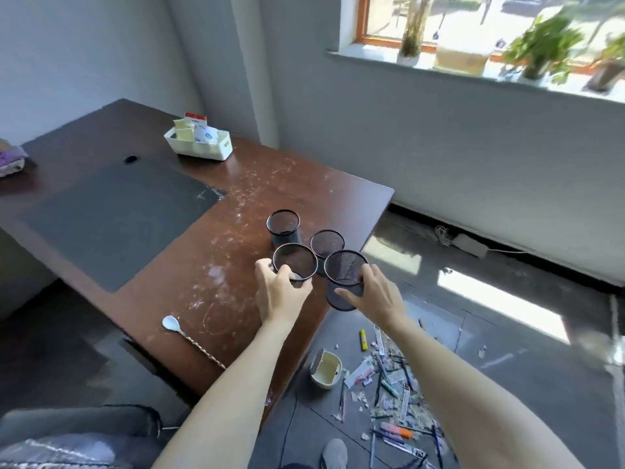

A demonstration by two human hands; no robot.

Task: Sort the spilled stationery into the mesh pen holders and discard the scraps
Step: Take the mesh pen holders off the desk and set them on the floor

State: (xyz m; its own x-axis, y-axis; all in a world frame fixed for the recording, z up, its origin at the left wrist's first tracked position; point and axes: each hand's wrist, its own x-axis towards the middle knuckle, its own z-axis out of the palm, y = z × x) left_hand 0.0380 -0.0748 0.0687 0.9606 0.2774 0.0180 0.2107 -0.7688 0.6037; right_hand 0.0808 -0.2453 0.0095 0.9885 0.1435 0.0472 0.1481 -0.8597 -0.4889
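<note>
Several black mesh pen holders stand near the right edge of a brown desk. My left hand grips the near-left holder by its side. My right hand holds the near-right holder, which hangs past the desk edge. Two more holders stand empty behind them. On the floor below lies the spilled stationery: pens, a yellow highlighter, an orange marker and paper scraps.
A small cream bin lies tipped on the floor beside the pile. On the desk are a dark mat, a white spoon and a white tray of papers. A shoe shows at the bottom.
</note>
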